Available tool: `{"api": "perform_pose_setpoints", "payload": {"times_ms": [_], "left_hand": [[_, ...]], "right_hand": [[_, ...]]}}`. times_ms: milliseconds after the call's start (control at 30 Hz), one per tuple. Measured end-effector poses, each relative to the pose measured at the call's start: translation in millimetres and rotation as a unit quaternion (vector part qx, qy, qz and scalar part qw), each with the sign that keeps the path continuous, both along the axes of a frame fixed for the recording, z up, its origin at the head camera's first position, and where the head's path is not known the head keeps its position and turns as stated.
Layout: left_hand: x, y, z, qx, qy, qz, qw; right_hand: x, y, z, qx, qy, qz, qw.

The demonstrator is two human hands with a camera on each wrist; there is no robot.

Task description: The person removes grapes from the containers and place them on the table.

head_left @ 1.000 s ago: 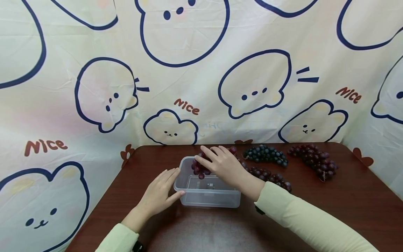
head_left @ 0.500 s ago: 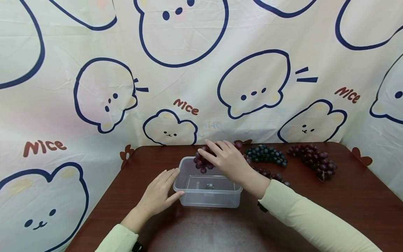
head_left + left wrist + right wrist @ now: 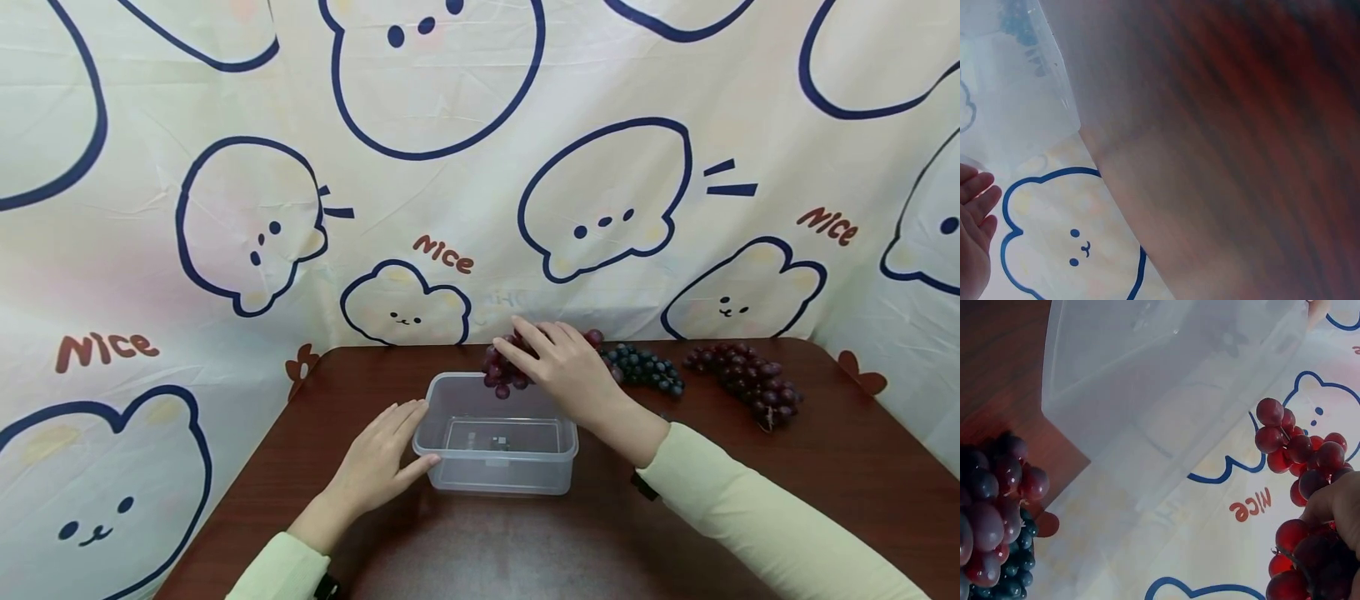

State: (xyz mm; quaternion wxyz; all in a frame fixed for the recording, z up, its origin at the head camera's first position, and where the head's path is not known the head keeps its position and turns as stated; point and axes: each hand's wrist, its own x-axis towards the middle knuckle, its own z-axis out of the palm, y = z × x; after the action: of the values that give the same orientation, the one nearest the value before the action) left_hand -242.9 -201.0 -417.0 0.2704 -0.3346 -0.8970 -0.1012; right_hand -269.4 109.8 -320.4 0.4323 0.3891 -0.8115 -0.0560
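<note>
My right hand (image 3: pixel 566 371) grips a bunch of red grapes (image 3: pixel 502 379) above the far rim of a clear plastic box (image 3: pixel 498 479). In the right wrist view the thumb lies across the middle of the red grapes (image 3: pixel 1300 450), and part of the bunch dangles on each side of it. My left hand (image 3: pixel 378 458) lies along the box's left end with its fingers straight and thumb near the front corner, holding nothing. Nothing shows inside the box. Only the edge of my left hand (image 3: pixel 975 212) appears in the left wrist view, below the box wall (image 3: pixel 1022 106).
A bunch of blue-black grapes (image 3: pixel 647 368) lies behind and right of the box on the brown table (image 3: pixel 495 550). Farther right is a dark red bunch (image 3: pixel 750 387). Another purple bunch (image 3: pixel 988 512) shows in the right wrist view. A printed cloth (image 3: pixel 450 200) hangs behind the table.
My right hand has moved up, right and away with the red grapes, from over the box interior to its far rim. The left hand and the box stay put.
</note>
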Motion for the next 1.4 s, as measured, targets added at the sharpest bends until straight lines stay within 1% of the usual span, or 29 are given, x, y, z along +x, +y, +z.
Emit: {"api": "perform_pose_setpoints", "payload": {"times_ms": [333,667,900,1067,1167,1400], "left_hand": [[-0.2,0,-0.2,0.000,-0.001,0.000,1.0000],[0.5,0,0.4,-0.002,-0.008,0.005,1.0000],[0.0,0,0.4,-0.004,-0.005,0.004,1.0000],[0.6,-1,0.4,-0.001,-0.008,0.003,1.0000],[1.0,-1,0.3,0.001,-0.010,0.004,0.9999],[0.2,-1,1.0,-0.001,-0.007,0.004,1.0000]], "right_hand": [[2.6,19,3.7,-0.013,-0.021,-0.016,1.000],[4.1,39,7.4,-0.032,-0.008,-0.029,0.999],[4.3,58,7.7,-0.048,0.000,-0.041,0.998],[6.7,72,8.3,-0.057,-0.003,-0.053,0.997],[8.4,81,9.5,-0.068,-0.007,-0.057,0.996],[11.7,105,9.9,-0.104,-0.002,-0.065,0.992]]}}
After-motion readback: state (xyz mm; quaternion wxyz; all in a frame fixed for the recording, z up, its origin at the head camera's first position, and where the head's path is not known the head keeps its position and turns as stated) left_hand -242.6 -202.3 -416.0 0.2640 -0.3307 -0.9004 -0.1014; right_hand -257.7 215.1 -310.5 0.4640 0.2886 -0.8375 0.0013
